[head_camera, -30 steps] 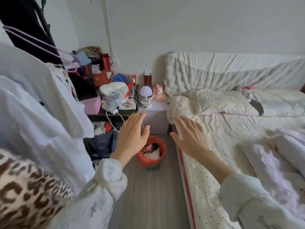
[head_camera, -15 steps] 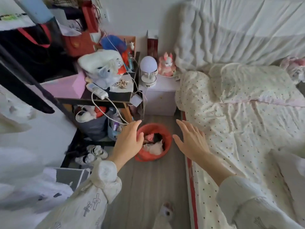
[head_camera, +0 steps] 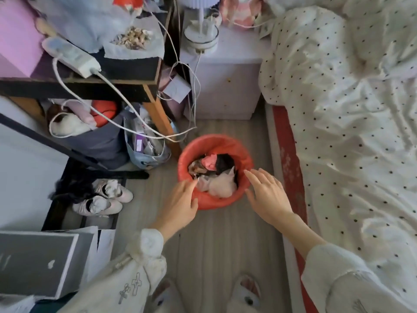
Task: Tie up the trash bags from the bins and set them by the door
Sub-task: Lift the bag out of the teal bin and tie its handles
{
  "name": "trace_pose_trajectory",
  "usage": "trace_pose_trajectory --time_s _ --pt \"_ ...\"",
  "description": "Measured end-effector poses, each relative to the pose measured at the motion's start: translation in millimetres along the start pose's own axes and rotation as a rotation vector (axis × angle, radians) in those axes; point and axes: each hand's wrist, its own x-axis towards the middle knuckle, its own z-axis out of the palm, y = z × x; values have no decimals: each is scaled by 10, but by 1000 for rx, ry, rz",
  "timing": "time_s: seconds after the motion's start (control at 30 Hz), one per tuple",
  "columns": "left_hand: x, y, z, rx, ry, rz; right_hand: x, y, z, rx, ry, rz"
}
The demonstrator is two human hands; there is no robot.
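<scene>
Both hands [head_camera: 225,199] open at red-bagged bin [head_camera: 239,152] btwn desk leg [head_camera: 161,123] & bed [head_camera: 338,132].

A home bedroom: a rumpled dotted bed [head_camera: 338,132], a nightstand [head_camera: 225,86] with a lamp [head_camera: 200,30], slippers [head_camera: 106,197].

Both sleeves [head_camera: 144,263] are fluffy white fleece, cuffs rolled back, with small grey cross motifs stitched on. White plush slippers [head_camera: 248,292] with dark eyes cover the feet.
</scene>
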Motion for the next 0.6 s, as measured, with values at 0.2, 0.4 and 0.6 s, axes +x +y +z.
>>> trace_pose_trajectory --time_s 0.2,0.4,0.6 --pt "808 -760 995 10 90 -100 823 403 1193 -3 -3 90" --pt "1546 -1216 1451 -61 308 -206 1429 714 1827 -26 95 122" --pt "1896 -1466 1398 -42 469 -181 1708 796 2061 27 212 138"
